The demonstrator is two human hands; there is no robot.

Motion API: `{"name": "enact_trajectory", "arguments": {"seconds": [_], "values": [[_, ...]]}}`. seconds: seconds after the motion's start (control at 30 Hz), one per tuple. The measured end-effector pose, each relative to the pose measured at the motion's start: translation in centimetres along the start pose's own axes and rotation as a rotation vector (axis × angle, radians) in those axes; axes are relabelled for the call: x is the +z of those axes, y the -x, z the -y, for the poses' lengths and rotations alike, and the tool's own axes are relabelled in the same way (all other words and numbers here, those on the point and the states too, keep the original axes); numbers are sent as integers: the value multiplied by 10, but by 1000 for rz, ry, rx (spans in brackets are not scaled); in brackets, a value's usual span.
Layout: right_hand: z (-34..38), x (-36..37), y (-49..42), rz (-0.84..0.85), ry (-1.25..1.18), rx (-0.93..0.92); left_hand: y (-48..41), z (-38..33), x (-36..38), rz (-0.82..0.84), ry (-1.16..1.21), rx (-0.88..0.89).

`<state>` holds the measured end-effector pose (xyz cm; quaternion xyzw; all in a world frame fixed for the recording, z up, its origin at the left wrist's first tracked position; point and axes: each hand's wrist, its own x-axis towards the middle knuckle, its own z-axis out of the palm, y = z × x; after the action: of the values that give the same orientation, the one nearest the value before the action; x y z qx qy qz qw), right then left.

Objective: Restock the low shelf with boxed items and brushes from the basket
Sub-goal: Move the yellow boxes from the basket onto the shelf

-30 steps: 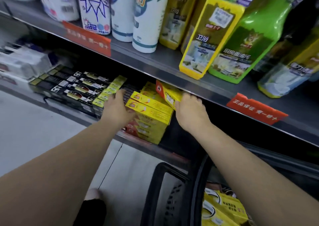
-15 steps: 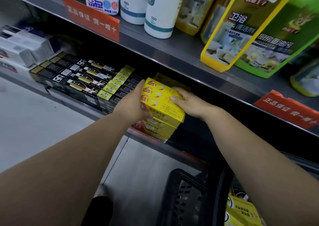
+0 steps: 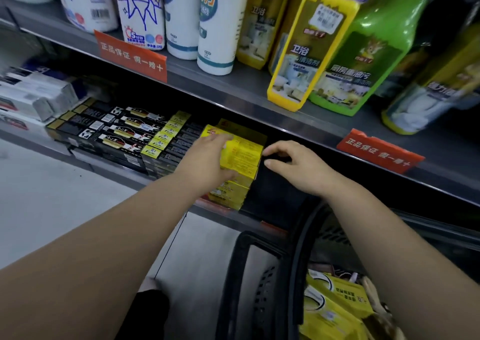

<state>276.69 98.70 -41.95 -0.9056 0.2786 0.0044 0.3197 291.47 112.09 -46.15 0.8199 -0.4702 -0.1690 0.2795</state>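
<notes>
A stack of yellow boxes (image 3: 241,158) stands on the low shelf (image 3: 166,181), right of rows of black boxes (image 3: 117,137). My left hand (image 3: 207,158) holds the top yellow box, fingers laid over its top and thumb along its front edge. My right hand (image 3: 293,165) hovers just right of the stack with loosely curled fingers, its fingertips at the box's right end, holding nothing. The black basket (image 3: 233,274) stands on the floor at the lower right, with yellow packages (image 3: 335,303) inside.
White boxes (image 3: 33,98) lie at the low shelf's far left. The upper shelf (image 3: 233,88) overhangs closely, carrying white bottles (image 3: 218,28), yellow and green cleaner bottles (image 3: 363,54) and red price tags (image 3: 132,56). Dark space opens on the low shelf right of the stack.
The yellow box held by both hands now sits on the stack. My right hand has let go and drawn back to the right; my left hand stays on the box.
</notes>
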Motion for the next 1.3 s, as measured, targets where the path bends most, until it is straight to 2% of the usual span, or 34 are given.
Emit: {"name": "enact_trajectory", "arguments": {"seconds": [0.1, 0.2, 0.27, 0.3, 0.37, 0.43, 0.5, 0.63, 0.7, 0.77, 0.93, 1.07, 1.17, 1.3], "values": [[-6, -18, 67, -46, -289, -22, 33, -52, 3, 123, 90, 151], [-32, -18, 125, -110, -517, 81, 74, -97, 15, 220, 119, 292], [-61, -1, 155, -117, -450, 172, 100, -116, 29, 281, 136, 337], [-78, 11, 168, -68, -340, 217, 110, -123, 37, 334, 137, 353], [-111, 40, 188, 138, -93, 311, 124, -133, 53, 468, 37, 402], [-142, 72, 200, 315, 40, 397, 128, -138, 66, 552, -146, 477], [-159, 96, 205, 320, 71, 460, 126, -141, 73, 590, -221, 497], [-175, 116, 198, 201, 156, 501, 118, -147, 83, 629, -367, 502], [-177, 110, 195, 215, 281, 499, 116, -154, 87, 649, -425, 470], [-174, 97, 197, 242, 276, 493, 115, -161, 93, 641, -423, 425], [-143, 34, 231, 24, -173, 551, 119, -178, 104, 620, -93, 133], [-111, 0, 265, -84, -599, 543, 125, -195, 120, 710, 394, -173], [-96, 1, 274, -212, -674, 513, 129, -200, 132, 782, 693, -360], [-91, 4, 273, -146, -808, 477, 125, -200, 136, 713, 746, -449]]}}
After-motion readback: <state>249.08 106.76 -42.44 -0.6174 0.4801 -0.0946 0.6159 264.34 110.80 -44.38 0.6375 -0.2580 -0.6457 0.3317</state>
